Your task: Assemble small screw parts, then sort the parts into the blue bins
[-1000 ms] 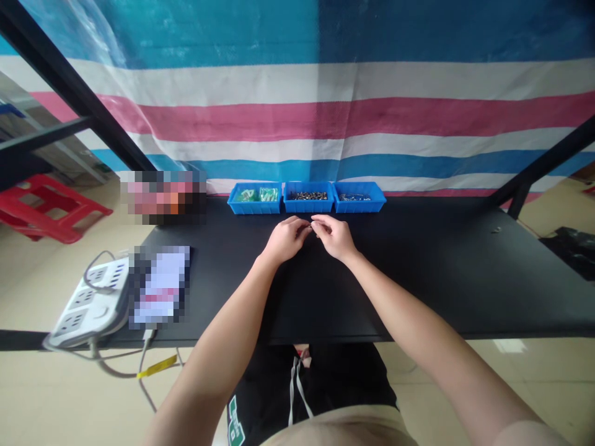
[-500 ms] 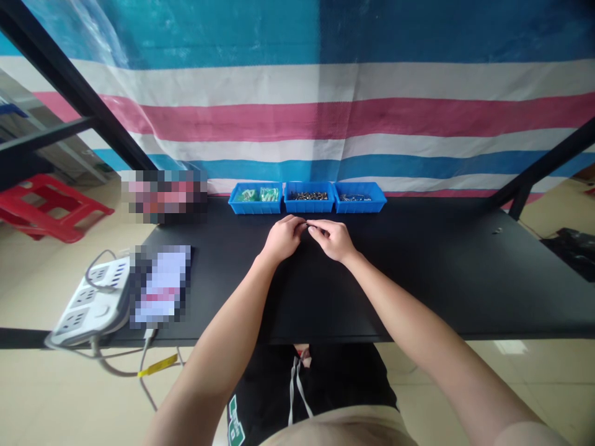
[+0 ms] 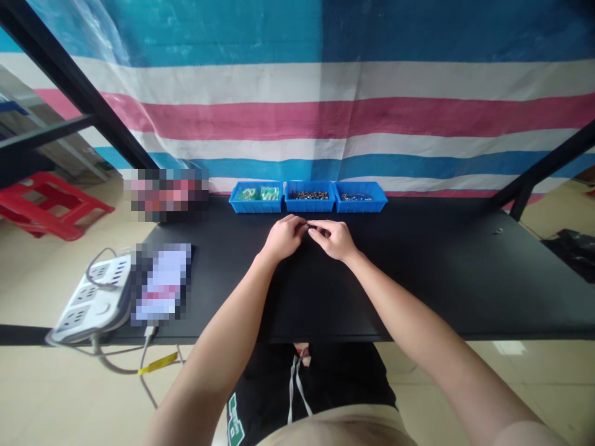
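Observation:
Over the black table, just in front of the blue bins, my left hand (image 3: 284,237) and my right hand (image 3: 335,239) meet at the fingertips. Both are closed in a pinch around something too small and dark to make out. Behind them stand three blue bins in a row. The left bin (image 3: 256,207) has green and white packets in it, the middle bin (image 3: 310,205) has small brass-coloured pieces, and the right bin (image 3: 361,205) has small silvery metal pieces.
On the table's left side lie a white power strip (image 3: 95,297) with cables and a blurred-out flat device (image 3: 162,282). A small metal piece (image 3: 498,231) lies at the right on the black table (image 3: 446,272). A red stool (image 3: 56,204) stands beyond the left edge.

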Demonstrator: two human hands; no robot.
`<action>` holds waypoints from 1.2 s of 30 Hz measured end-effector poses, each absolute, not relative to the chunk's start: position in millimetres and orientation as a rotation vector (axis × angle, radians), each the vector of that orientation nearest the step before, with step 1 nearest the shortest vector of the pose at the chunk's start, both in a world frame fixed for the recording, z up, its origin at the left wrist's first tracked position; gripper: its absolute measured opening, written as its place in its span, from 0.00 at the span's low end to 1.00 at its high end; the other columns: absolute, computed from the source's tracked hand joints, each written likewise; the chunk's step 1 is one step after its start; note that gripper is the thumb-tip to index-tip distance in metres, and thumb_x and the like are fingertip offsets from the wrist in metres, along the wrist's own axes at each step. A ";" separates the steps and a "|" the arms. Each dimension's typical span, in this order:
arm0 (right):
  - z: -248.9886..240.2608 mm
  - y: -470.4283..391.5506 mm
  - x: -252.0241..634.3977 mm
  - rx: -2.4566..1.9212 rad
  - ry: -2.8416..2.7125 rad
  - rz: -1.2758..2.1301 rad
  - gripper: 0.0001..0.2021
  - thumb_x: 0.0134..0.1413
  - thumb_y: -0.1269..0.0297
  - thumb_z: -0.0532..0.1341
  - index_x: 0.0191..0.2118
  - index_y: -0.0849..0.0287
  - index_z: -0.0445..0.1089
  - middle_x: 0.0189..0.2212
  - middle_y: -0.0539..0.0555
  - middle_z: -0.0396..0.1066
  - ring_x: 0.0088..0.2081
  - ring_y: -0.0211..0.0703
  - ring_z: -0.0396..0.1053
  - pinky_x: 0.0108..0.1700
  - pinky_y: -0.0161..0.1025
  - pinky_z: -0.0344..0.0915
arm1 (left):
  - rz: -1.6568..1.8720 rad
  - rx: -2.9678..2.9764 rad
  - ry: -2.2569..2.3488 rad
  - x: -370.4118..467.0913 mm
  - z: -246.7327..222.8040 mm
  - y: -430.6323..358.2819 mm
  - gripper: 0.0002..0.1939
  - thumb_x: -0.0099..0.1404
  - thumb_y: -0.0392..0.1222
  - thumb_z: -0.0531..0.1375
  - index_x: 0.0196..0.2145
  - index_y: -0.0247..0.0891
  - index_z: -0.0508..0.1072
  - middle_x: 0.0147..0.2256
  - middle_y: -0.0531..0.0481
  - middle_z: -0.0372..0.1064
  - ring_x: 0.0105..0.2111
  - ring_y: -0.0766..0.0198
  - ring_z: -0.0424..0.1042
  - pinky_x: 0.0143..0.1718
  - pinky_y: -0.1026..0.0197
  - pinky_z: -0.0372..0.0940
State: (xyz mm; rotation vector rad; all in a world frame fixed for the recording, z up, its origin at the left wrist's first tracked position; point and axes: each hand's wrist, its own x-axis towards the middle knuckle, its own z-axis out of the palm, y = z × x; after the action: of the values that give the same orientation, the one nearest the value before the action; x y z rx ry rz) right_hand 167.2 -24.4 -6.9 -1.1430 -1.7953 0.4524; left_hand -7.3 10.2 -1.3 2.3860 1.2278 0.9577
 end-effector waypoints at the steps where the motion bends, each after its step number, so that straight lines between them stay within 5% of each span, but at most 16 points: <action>1: -6.4 -24.8 167.6 -1.143 -1.805 0.453 0.16 0.56 0.58 0.60 0.45 0.59 0.78 0.34 0.55 0.79 0.30 0.41 0.73 0.35 0.37 0.70 | 0.956 2.392 1.222 -7.7 -1.5 10.4 0.09 0.66 0.39 0.56 0.38 0.35 0.76 0.35 0.45 0.73 0.33 0.61 0.71 0.35 0.60 0.65; 16: -10.3 -16.2 168.1 -1.219 -1.865 0.404 0.15 0.59 0.64 0.56 0.46 0.56 0.78 0.46 0.54 0.77 0.48 0.46 0.75 0.54 0.43 0.69 | 0.973 2.327 1.336 -10.1 -2.3 13.9 0.15 0.63 0.44 0.59 0.45 0.35 0.75 0.38 0.45 0.74 0.35 0.59 0.73 0.39 0.58 0.67; 28: 14.0 40.2 167.2 -1.451 -2.038 0.131 0.29 0.49 0.67 0.58 0.59 0.62 0.67 0.54 0.56 0.71 0.56 0.51 0.63 0.61 0.47 0.58 | 1.028 2.218 1.535 -15.8 -6.5 21.4 0.11 0.62 0.41 0.58 0.41 0.36 0.76 0.37 0.46 0.74 0.36 0.59 0.73 0.42 0.58 0.67; 36: 42.5 79.8 150.6 -1.716 -2.285 0.316 0.21 0.63 0.62 0.47 0.50 0.54 0.75 0.53 0.52 0.73 0.58 0.49 0.64 0.59 0.44 0.54 | 0.996 2.217 1.559 -15.2 -5.2 18.2 0.10 0.63 0.40 0.57 0.40 0.37 0.76 0.38 0.46 0.73 0.37 0.59 0.72 0.42 0.58 0.67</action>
State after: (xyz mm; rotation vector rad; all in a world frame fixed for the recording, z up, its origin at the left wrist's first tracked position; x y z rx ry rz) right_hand 150.6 79.8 42.5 -1.7160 -2.2848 0.3163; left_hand -15.2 18.2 -5.2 2.2170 1.5592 0.9962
